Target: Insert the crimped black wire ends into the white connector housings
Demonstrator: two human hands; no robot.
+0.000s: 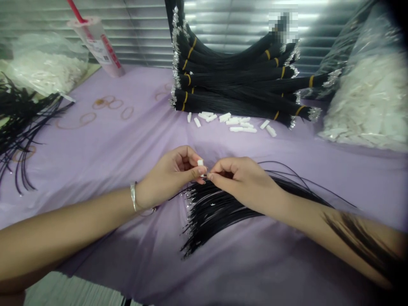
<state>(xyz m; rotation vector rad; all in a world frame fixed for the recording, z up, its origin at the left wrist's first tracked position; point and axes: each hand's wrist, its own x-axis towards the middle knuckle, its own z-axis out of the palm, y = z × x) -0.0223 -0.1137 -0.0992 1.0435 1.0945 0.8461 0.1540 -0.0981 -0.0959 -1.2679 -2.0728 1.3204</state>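
Note:
Between the thumb and fingers of my left hand point(178, 168) is a small white plastic connector housing point(200, 163), held upright. My right hand point(240, 178) is closed in a pinch right beside it, on the end of a thin black wire; most of that wire is hidden by the hand. The two sets of fingertips almost meet. Under my hands lies a loose bundle of black wires point(219, 216), their shiny metal terminals fanned out toward the left.
Banded bundles of black wires point(229, 85) are stacked at the back. Several loose white housings point(242, 123) lie before them. Clear bags of white pieces stand at left point(47, 68) and right point(369, 102). A cup point(102, 51), rubber bands point(110, 102) and more wires point(22, 123) are leftward.

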